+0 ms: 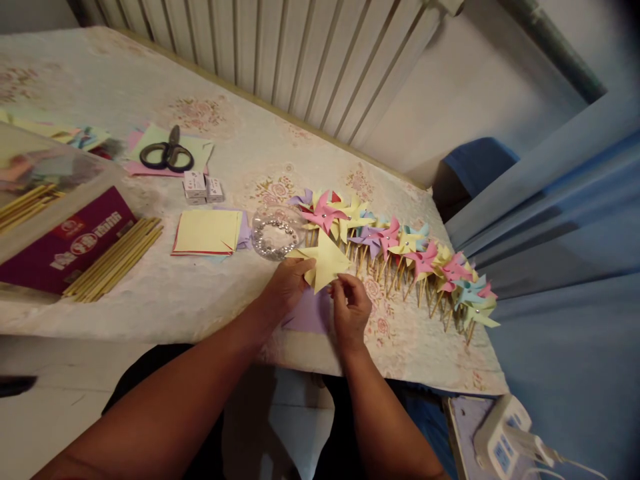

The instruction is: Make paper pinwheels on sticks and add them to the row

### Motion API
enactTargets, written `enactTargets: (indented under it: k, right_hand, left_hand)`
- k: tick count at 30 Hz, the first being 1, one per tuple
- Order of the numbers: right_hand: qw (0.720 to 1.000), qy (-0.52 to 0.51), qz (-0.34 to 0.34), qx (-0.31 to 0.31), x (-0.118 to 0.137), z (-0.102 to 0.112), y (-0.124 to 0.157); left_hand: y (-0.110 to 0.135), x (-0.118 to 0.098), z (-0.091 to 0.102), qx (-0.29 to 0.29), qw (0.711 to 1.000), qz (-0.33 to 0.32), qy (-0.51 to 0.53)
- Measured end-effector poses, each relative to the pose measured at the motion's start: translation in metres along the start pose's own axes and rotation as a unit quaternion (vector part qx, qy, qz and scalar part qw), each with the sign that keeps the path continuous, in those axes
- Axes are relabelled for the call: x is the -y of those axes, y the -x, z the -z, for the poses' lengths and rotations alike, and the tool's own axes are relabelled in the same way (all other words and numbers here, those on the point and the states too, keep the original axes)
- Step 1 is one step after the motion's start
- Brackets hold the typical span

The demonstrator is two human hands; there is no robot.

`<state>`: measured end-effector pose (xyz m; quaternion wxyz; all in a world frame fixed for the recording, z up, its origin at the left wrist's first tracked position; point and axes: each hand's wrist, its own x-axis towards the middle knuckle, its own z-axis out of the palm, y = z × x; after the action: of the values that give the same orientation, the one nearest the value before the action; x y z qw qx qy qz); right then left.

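Observation:
My left hand [289, 287] grips a pale yellow paper pinwheel blank [326, 261], its cut points spread out flat, with the thumb on top near its left side. At the blank's lower right corner, my right hand [351, 307] is closed in a pinch; what sits between its fingertips is too small to make out. Under both hands lies a purple sheet of paper [307, 315] near the table's front edge. Just beyond my left hand stands a clear round dish [275, 235] of small shiny metal pieces.
Finished pinwheels on sticks [425, 260] lie in a long row to the right. A stack of cut paper squares [207, 232], small white boxes [195, 185] and scissors [167, 157] on paper are at left. Farther left are wooden sticks [117, 257] and a purple box panel [70, 243].

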<state>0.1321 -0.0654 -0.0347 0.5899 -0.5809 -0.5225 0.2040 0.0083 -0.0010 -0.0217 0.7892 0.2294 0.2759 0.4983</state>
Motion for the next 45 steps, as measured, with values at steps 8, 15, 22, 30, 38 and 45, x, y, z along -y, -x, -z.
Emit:
enactTargets:
  k: [8,15,22,30,38,45]
  right_hand:
    - [0.996,0.05,0.029,0.064,0.003,0.0,-0.004]
    - [0.994,-0.025,-0.082,0.063,0.005,-0.008,-0.002]
    - [0.989,-0.044,-0.134,0.034,0.016,-0.018,-0.005]
    - [0.983,-0.05,-0.176,0.0,0.019,-0.022,-0.007]
    - [0.983,-0.037,-0.177,-0.012,0.017,-0.023,-0.008]
    - [0.981,-0.033,-0.19,-0.006,0.016,-0.022,-0.008]
  left_hand:
    - [0.001,0.003,-0.001,0.0,1.0,-0.017,-0.005]
    - [0.001,0.011,0.004,0.007,1.0,-0.008,-0.021]
    - [0.004,0.016,0.005,0.007,0.998,-0.003,-0.055]
    - [0.004,0.018,0.0,0.011,0.998,-0.007,-0.061]
    - [0.003,0.021,-0.001,-0.022,0.996,-0.015,-0.086]
    - [0.004,0.021,-0.001,-0.048,0.992,-0.019,-0.118]
